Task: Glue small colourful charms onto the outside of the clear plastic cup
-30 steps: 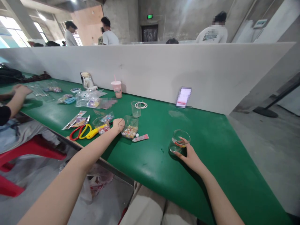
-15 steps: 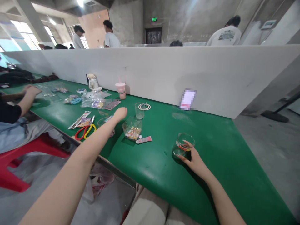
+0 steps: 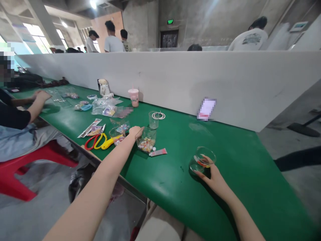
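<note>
My right hand (image 3: 209, 170) is wrapped round a clear glass cup (image 3: 197, 167) with a red and yellow decoration on its side. The cup stands tilted slightly on the green table. My left hand (image 3: 135, 131) reaches to the rim of a clear angular container (image 3: 153, 135) of mixed small beads (image 3: 146, 144). Its fingers are curled and partly hidden, so whether they grip the rim or something small does not show. In front of the container lie a small tube (image 3: 158, 152) and a white cap (image 3: 154, 149). Left of that hand is a clear dish with blue-pink beads (image 3: 122, 128).
Yellow-and-red-handled scissors (image 3: 100, 141) and packets (image 3: 95, 130) lie left of my forearm. Behind stand a clear cup (image 3: 153, 121), a coiled white cord (image 3: 162, 115) and a pink drink cup (image 3: 134, 98). A phone (image 3: 206, 108) leans on the partition (image 3: 170, 77). Another person's hands (image 3: 41, 95) are far left.
My left hand has come down and slightly right to the rim of the bead container. My right hand still holds the glass cup. The view has shifted a little left.
</note>
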`<act>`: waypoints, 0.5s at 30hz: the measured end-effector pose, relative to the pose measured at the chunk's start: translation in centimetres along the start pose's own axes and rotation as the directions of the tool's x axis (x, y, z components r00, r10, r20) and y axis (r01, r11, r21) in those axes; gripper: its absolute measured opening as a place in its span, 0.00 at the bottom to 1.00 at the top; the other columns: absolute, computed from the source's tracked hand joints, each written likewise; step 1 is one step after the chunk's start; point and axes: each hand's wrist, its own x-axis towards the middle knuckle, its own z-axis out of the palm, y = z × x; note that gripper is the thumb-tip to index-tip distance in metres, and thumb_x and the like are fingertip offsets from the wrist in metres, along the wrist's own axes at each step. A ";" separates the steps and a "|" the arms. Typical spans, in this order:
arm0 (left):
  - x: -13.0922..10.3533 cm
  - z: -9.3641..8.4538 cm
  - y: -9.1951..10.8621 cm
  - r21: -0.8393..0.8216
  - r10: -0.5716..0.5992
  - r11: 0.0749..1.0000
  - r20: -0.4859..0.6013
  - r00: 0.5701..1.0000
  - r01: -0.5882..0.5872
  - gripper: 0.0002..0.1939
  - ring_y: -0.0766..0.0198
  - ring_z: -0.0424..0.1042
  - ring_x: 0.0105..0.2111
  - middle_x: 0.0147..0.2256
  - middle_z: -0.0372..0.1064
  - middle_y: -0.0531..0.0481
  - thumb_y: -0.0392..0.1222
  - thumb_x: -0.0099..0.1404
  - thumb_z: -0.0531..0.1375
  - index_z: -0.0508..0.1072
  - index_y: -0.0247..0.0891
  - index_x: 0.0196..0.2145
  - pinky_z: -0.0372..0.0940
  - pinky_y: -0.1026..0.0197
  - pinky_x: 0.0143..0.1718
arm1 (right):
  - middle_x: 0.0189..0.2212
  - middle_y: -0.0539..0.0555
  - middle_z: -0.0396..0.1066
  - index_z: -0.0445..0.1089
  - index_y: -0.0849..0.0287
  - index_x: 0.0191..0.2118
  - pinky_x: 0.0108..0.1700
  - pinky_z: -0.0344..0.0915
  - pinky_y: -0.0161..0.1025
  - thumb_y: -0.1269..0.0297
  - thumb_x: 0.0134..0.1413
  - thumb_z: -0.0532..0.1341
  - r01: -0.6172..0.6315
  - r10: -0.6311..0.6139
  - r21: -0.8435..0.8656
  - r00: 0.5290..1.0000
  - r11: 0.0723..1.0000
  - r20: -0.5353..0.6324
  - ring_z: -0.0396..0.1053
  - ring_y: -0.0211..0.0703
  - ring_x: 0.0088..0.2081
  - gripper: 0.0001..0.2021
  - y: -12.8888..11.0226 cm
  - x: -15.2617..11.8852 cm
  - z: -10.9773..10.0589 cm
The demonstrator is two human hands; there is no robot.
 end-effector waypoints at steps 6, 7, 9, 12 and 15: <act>-1.0 1.3 0.4 0.041 -0.012 0.999 -0.048 0.999 0.014 0.17 0.59 0.69 0.44 0.47 0.66 0.44 0.46 0.65 0.56 0.67 0.34 0.49 0.67 0.50 0.44 | 0.52 0.62 0.66 0.51 0.57 0.59 0.58 0.56 0.56 0.49 0.49 0.60 -0.016 0.016 0.011 1.000 1.000 0.009 0.64 0.56 0.54 0.34 -0.2 0.0 0.0; -0.9 1.3 0.6 0.052 -0.014 0.999 -0.041 0.999 0.016 0.17 0.59 0.69 0.44 0.47 0.66 0.44 0.46 0.65 0.56 0.67 0.35 0.49 0.67 0.50 0.43 | 0.52 0.62 0.65 0.51 0.57 0.59 0.58 0.55 0.57 0.49 0.49 0.60 -0.016 0.016 0.009 1.000 1.000 0.009 0.63 0.57 0.54 0.34 -0.2 0.0 0.0; -0.7 1.3 1.3 0.077 -0.033 0.996 -0.025 0.999 0.035 0.17 0.59 0.69 0.44 0.47 0.67 0.44 0.45 0.64 0.57 0.67 0.35 0.49 0.67 0.50 0.43 | 0.52 0.62 0.65 0.51 0.57 0.59 0.58 0.55 0.56 0.49 0.49 0.60 -0.016 0.016 0.006 1.000 1.000 0.009 0.63 0.56 0.55 0.34 -0.2 0.0 0.0; -0.5 1.3 1.9 0.102 -0.057 0.993 -0.010 0.998 0.058 0.17 0.58 0.69 0.44 0.47 0.67 0.44 0.44 0.64 0.57 0.67 0.36 0.49 0.67 0.50 0.42 | 0.52 0.62 0.65 0.51 0.57 0.59 0.58 0.56 0.55 0.50 0.49 0.60 -0.009 0.009 0.009 1.000 1.000 0.004 0.63 0.56 0.55 0.34 -0.3 0.0 0.0; -0.5 1.3 1.6 0.106 -0.039 0.994 0.000 0.999 0.038 0.17 0.58 0.69 0.44 0.47 0.66 0.44 0.45 0.64 0.57 0.66 0.35 0.49 0.67 0.50 0.43 | 0.52 0.62 0.65 0.51 0.57 0.59 0.58 0.56 0.56 0.50 0.49 0.60 -0.002 0.002 0.007 1.000 1.000 -0.002 0.63 0.56 0.55 0.34 -0.3 -0.1 0.0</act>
